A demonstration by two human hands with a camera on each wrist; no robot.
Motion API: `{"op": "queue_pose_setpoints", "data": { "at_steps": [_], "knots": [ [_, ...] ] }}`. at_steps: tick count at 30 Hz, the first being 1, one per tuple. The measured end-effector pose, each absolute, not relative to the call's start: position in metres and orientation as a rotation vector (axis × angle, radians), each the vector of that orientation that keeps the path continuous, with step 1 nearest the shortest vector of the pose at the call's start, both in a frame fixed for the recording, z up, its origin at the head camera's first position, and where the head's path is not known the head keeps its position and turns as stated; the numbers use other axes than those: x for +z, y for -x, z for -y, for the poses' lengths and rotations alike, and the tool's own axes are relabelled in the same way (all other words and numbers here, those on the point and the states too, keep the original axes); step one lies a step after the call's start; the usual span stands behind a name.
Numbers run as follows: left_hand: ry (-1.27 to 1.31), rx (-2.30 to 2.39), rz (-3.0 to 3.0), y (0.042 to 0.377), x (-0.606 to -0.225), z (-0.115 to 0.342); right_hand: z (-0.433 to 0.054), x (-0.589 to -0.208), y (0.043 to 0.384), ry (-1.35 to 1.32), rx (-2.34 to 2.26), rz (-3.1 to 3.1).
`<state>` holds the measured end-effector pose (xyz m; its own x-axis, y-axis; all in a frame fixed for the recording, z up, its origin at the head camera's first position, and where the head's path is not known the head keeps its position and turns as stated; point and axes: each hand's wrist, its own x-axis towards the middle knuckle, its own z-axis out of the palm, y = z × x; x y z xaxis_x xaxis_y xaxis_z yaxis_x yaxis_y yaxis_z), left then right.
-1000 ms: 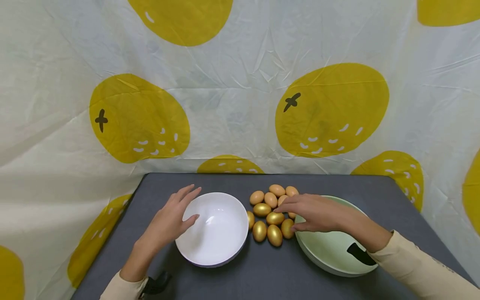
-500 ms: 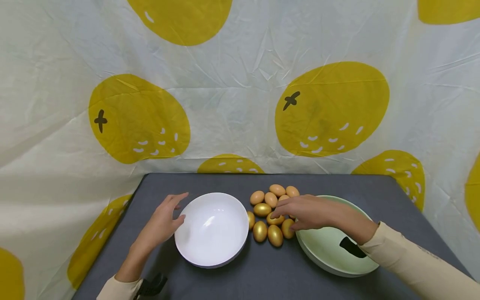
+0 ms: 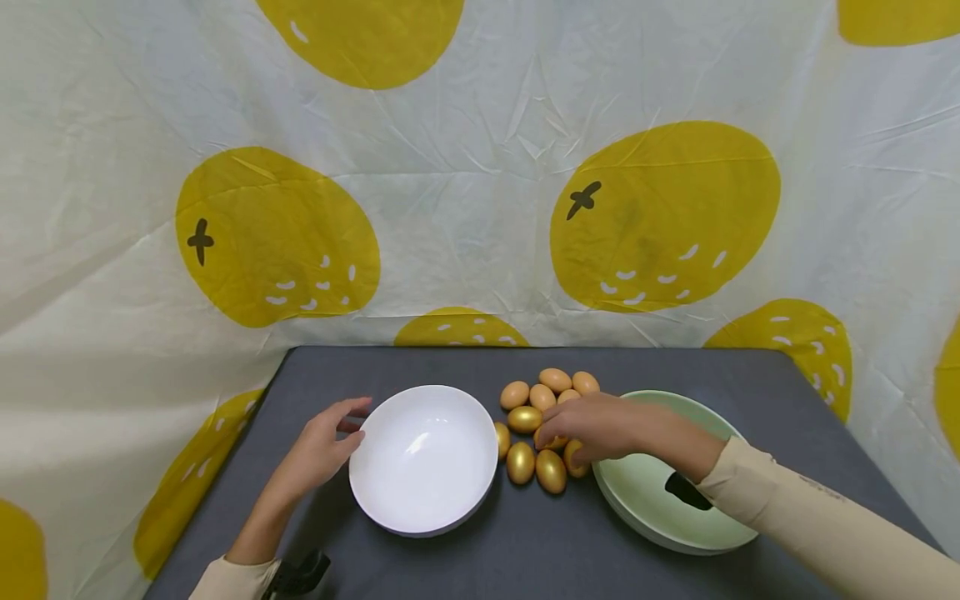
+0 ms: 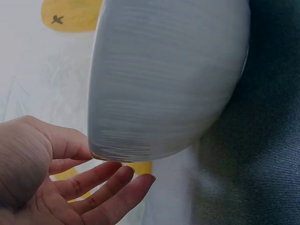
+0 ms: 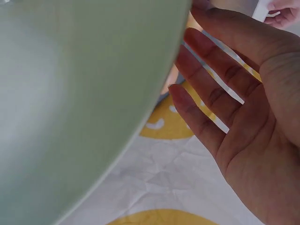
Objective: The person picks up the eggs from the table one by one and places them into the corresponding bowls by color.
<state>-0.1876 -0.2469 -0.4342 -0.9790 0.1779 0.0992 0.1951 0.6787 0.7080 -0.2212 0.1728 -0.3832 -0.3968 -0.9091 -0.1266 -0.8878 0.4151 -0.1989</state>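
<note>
In the head view a white bowl [image 3: 423,460] stands left of centre. My left hand [image 3: 326,446] is at its left rim, thumb and fingers loosely bent; in the left wrist view the thumb [image 4: 70,143] meets or nearly meets the rim. My right hand [image 3: 596,427] reaches over the left rim of a pale green bowl [image 3: 652,500], its fingertips down among gold eggs [image 3: 551,472] and partly covering two of them. In the right wrist view its fingers [image 5: 201,112] are spread and fairly straight. Their contact with an egg is hidden behind the green bowl.
Several brown eggs [image 3: 555,381] lie behind the gold ones, between the two bowls. All stand on a dark grey table [image 3: 450,567]. A white cloth [image 3: 465,242] with yellow fruit prints hangs behind and at the left.
My left hand has drawn left and lowered from above the white bowl to its left rim. My right hand has shifted slightly left and down onto the gold eggs.
</note>
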Motion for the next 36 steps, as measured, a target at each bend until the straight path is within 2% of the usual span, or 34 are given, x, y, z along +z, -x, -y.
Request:
{"op": "queue_pose_setpoints", "data": {
  "at_steps": [6,17,36],
  "knots": [
    [0.275,-1.364,2.877,0.189,-0.434,0.250,-0.166,-0.391,0.223,1.619,-0.111,-2.448],
    [0.278,-1.354,2.882,0.191,-0.434,0.249,-0.155,-0.397,0.218,1.448,0.006,-2.521],
    [0.273,-1.343,2.884,0.190,-0.434,0.249,-0.146,-0.404,0.208,1.644,0.161,-2.502]
  ]
}}
